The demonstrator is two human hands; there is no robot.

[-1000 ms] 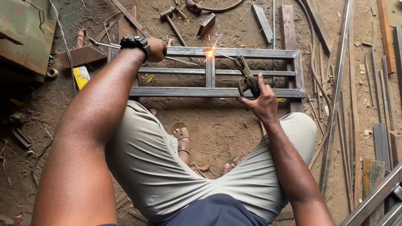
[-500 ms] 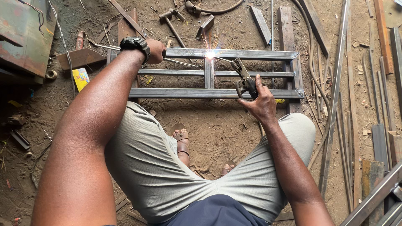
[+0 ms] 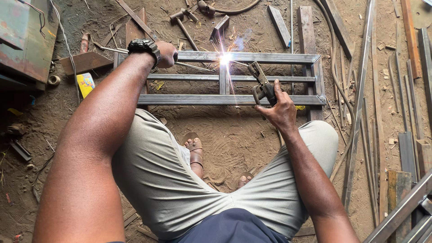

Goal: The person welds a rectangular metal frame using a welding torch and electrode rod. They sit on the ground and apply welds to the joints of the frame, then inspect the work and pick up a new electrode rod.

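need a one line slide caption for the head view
Squatting over a steel frame, right hand strikes a bright arc with an electrode holder; left hand braces the frame.

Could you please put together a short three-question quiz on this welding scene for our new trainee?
1. True or false: the left hand rests on the far rail of the metal frame.
2. What does the right hand hold? A) a hammer B) an electrode holder C) a tape measure
3. Where on the frame does the bright arc burn?

Key:
1. True.
2. B, the electrode holder, with the grip closed around its handle.
3. Where the short centre upright meets the far rail.
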